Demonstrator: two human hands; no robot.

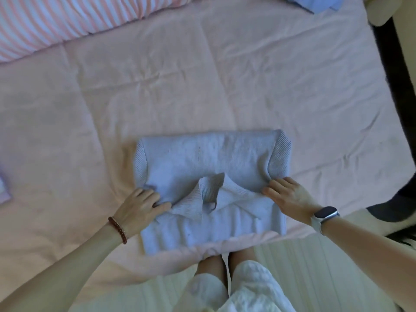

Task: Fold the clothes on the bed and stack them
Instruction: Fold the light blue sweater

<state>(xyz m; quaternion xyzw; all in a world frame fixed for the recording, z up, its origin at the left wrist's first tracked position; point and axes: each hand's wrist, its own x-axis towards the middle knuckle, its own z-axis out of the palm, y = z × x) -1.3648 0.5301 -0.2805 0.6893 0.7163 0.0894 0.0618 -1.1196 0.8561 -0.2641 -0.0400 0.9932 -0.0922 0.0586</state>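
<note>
A pale blue-grey knit sweater lies folded into a rectangle near the front edge of the pink bed, its ribbed collar facing me at the middle. My left hand, a beaded bracelet on its wrist, grips the folded upper layer at the sweater's left side, fingertips tucked into the fabric. At the right side my right hand, with a watch on the wrist, pinches the same layer, and the knit bunches up just above its fingers.
A pink-and-white striped duvet is at the back left. A blue garment lies at the far edge, and a lilac cloth peeks in at the left. A dark object sits by the bed's right corner. My legs stand at the front edge.
</note>
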